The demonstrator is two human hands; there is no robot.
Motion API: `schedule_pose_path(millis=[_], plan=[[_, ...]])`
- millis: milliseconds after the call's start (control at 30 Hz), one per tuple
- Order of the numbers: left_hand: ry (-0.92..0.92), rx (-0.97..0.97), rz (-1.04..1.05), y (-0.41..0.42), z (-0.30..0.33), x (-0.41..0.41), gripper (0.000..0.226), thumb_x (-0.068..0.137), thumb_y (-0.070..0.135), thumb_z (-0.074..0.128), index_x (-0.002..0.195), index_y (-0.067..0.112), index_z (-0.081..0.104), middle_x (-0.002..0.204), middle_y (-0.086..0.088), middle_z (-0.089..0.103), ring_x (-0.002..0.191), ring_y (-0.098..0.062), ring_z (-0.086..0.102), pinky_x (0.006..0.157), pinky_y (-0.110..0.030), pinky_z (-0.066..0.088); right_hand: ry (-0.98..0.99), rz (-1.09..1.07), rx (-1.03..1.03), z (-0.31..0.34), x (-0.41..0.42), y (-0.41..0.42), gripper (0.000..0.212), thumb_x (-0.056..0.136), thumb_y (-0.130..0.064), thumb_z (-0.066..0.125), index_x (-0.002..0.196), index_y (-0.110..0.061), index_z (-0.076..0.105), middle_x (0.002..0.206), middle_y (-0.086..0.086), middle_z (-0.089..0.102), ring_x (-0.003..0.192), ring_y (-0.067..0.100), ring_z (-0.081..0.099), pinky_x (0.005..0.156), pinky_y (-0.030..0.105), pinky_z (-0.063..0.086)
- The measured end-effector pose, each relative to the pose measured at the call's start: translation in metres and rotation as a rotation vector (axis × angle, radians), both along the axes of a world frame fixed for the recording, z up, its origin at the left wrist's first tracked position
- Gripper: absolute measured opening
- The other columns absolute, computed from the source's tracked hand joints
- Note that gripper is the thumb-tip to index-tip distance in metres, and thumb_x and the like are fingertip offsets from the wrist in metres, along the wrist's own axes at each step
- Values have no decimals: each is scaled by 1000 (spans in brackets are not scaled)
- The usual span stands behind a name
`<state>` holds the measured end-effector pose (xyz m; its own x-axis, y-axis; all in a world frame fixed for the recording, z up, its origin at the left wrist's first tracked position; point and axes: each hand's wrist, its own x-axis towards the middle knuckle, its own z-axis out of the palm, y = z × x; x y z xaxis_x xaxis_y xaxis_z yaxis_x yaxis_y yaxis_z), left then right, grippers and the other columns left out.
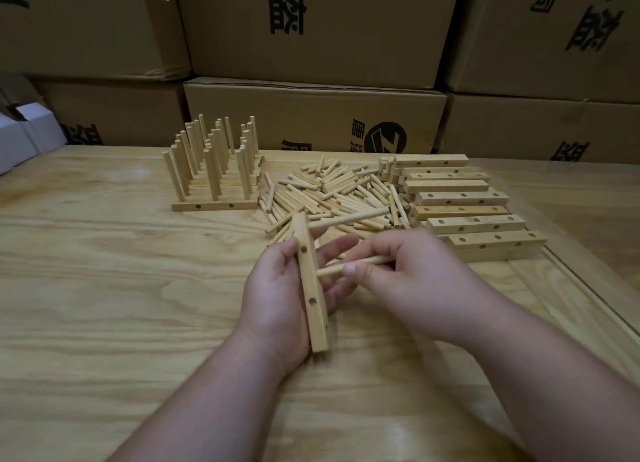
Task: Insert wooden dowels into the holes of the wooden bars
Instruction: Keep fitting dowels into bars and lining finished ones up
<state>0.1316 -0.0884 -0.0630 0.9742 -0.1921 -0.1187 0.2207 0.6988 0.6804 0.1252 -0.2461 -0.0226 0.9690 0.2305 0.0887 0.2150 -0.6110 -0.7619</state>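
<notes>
My left hand (277, 288) grips a wooden bar (311, 288) that points away from me, with drilled holes along its near face. One dowel (349, 218) sticks out sideways from the bar's far end. My right hand (412, 274) pinches a second dowel (343, 267) and holds its tip against the middle of the bar's right side. A loose heap of dowels (332, 191) lies on the table just beyond both hands.
Finished bars with upright dowels (214, 171) stand at the back left. A stack of bare drilled bars (464, 205) lies at the right. Cardboard boxes (311, 39) wall off the back, a white box (20, 139) sits at far left. A raised wooden edge strip (568, 288) crosses the table's right side.
</notes>
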Motion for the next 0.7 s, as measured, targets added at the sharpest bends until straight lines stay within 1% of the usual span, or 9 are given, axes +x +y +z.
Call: schedule_pose_path(millis=[133,233,333,400,467,533,600,633,700], plan=[[27,108,55,-7,-2,1,42,102,34,37,118,8,65,105,-15,72,76,-22,70,66,-34,56,-75,-114,116,1,5,-4,1,90,-33,73,91,-33,73,81,-17,72,74,-5,65,66,22,50],[86,183,167,-11,-4,4,40,106,36,39,107,12,71,79,-7,62,59,-14,54,55,-28,44,-89,-112,277,-1,7,-6,23,84,-46,75,103,-39,63,87,-6,71,72,4,68,62,27,51],[130,141,215,-10,-3,7,40,108,35,37,106,13,70,70,-2,55,55,-13,48,52,-26,37,-88,-100,510,-3,10,-8,40,80,-68,59,105,-37,64,88,0,74,69,14,68,56,30,51],[161,87,222,-8,-1,7,39,108,34,37,108,11,69,70,-2,55,55,-13,47,51,-26,36,-105,-145,557,-11,13,-12,44,90,-65,43,102,-32,68,89,-1,73,72,12,65,57,26,50],[192,44,222,-6,1,8,38,108,34,38,110,10,67,71,-2,55,55,-13,46,48,-25,36,-164,-173,303,-24,17,-15,38,100,-50,40,105,-31,71,97,-11,70,86,-1,62,68,12,45],[205,25,221,-5,2,8,38,108,34,38,114,9,66,73,-2,55,57,-13,46,46,-24,36,-197,-144,-123,-35,21,-16,28,103,-33,47,117,-28,71,115,-19,63,111,-2,55,88,6,36],[201,23,224,-4,3,8,38,108,34,37,117,11,66,72,-2,56,57,-14,46,47,-25,36,-208,-90,-418,-43,23,-15,25,99,-28,56,120,-29,70,122,-16,62,119,10,51,101,17,36],[198,21,226,-4,3,8,38,108,35,37,118,11,66,72,-2,57,57,-14,46,47,-25,36,-209,-90,-484,-44,23,-14,23,97,-29,59,117,-31,71,119,-16,63,117,12,51,102,24,39],[195,12,226,-4,3,8,38,108,36,37,117,12,65,72,-1,56,57,-14,45,47,-25,35,-211,-146,-467,-42,22,-14,18,93,-30,66,109,-33,73,108,-17,65,109,12,55,97,29,45]])
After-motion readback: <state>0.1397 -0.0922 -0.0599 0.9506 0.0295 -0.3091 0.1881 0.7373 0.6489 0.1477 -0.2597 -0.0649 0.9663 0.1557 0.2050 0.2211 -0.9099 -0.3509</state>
